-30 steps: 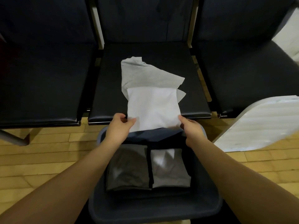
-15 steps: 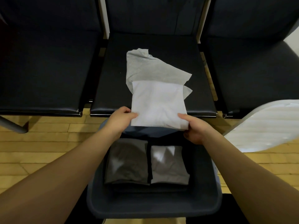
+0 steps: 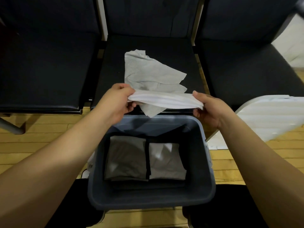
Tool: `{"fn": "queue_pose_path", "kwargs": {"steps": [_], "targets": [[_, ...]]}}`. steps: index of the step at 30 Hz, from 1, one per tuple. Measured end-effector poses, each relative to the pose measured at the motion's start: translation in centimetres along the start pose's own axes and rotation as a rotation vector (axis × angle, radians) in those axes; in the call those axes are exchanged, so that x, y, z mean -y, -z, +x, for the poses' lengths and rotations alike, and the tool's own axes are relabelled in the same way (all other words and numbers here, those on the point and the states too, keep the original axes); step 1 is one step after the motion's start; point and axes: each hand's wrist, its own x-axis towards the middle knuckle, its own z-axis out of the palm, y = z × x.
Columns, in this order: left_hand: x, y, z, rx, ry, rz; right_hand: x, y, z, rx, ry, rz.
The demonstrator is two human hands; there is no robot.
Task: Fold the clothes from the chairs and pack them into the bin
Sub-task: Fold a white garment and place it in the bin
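I've got the folded white cotton garment (image 3: 164,100) lifted at frame centre, just above the front edge of the middle black padded chair (image 3: 148,45) and just beyond the far rim of the dark grey plastic bin (image 3: 209,163). My left hand (image 3: 115,102) pinches its left end, thumb on top, fingers curled under; my right hand (image 3: 209,111) is clamped on its right end the same way. Both hands closed on the fabric, nothing else held.

Under it, on the chair seat, lies a crumpled light grey t-shirt (image 3: 148,71), not folded yet; one corner hangs over the seat edge toward the bin. Can't tell if the white piece touches it.

In the bin, lower centre: a folded dark grey garment (image 3: 125,157) on the left w/ a folded light grey garment (image 3: 166,162) touching it on the right, both on darker folded stuff.

Handling, as I judge it: the white piece is light, soft, floppy. It sags in the middle between my hands, so the layers could slide apart or the fold could open if I let one end go. Best hold is what I have: both short ends, all layers pinched together, kept level and slightly taut. Lower it flat onto the stack, release both ends together.

Upper right & right edge: a white ribbed plastic panel (image 3: 269,116) leans by the bin; wood floor (image 3: 49,142) below.
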Motion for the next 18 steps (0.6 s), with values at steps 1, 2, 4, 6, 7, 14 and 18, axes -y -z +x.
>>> {"fn": "queue_pose_path", "kwargs": {"steps": [1, 2, 4, 6, 7, 14, 18], "targets": [[-0.3, 0.0, -0.6, 0.015, 0.011, -0.007, 0.2, 0.4, -0.8, 0.006, 0.021, -0.03], [-0.4, 0.0, -1.3, 0.039, 0.025, -0.005, 0.2, 0.9, -1.4, 0.021, 0.035, -0.068], [-0.3, 0.2, -2.5, 0.11, 0.067, 0.054, -0.2, 2.2, -2.6, 0.07, 0.044, -0.162], [0.6, 0.4, -3.5, 0.182, 0.138, 0.129, -1.1, 3.5, -3.3, 0.113, 0.014, -0.255], [1.3, 0.4, -3.8, 0.205, 0.186, 0.16, -1.6, 4.2, -3.4, 0.137, -0.022, -0.31], [8.2, -0.4, -3.1, 0.236, 0.511, 0.363, -6.7, 7.7, -1.5, 0.185, -0.355, -0.642], [12.3, -1.0, -2.2, 0.154, 0.478, 0.56, -9.8, 8.4, 0.0, 0.194, -0.483, -0.807]]}}
